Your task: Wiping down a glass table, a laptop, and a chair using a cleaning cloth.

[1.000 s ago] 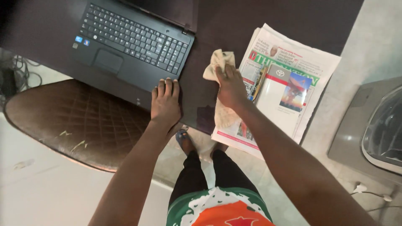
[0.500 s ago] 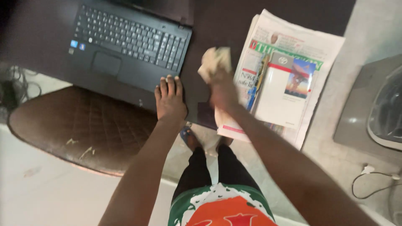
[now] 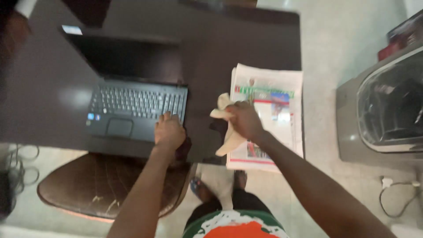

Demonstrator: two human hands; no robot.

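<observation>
Seen from above by the head camera, a person is standing at the near edge of a dark table (image 3: 246,53), looking down past an orange, white and green top at two bare arms.

Left hand (image 3: 169,132) is resting on the near right corner of an open black laptop (image 3: 136,108), fingers lying together and curled a little over the keyboard's edge, gripping nothing. It is probably bracing the laptop so that it stays put.

Right hand (image 3: 244,121) is closing its fingers round a cream cloth (image 3: 227,128), bunched at the knuckles, one end poking up toward the far side and the other trailing down toward the table's near edge. The cloth is sitting over the bare strip of table between the laptop and a stack of papers (image 3: 269,119), just touching the stack's left edge. The frame is blurred, so whether the cloth is pressing on the table or hanging just above it cannot be told.

A brown padded chair (image 3: 94,187) is standing under the table's near left side. A grey machine with a clear lid (image 3: 383,101) is sitting on the floor to the right, with a white cable (image 3: 396,198) lying nearby.

Compared with half a second ago, the camera is showing far more of the table and the laptop's dark screen. The cloth is hanging longer below the right hand. The left hand is keeping its place on the laptop's corner.
</observation>
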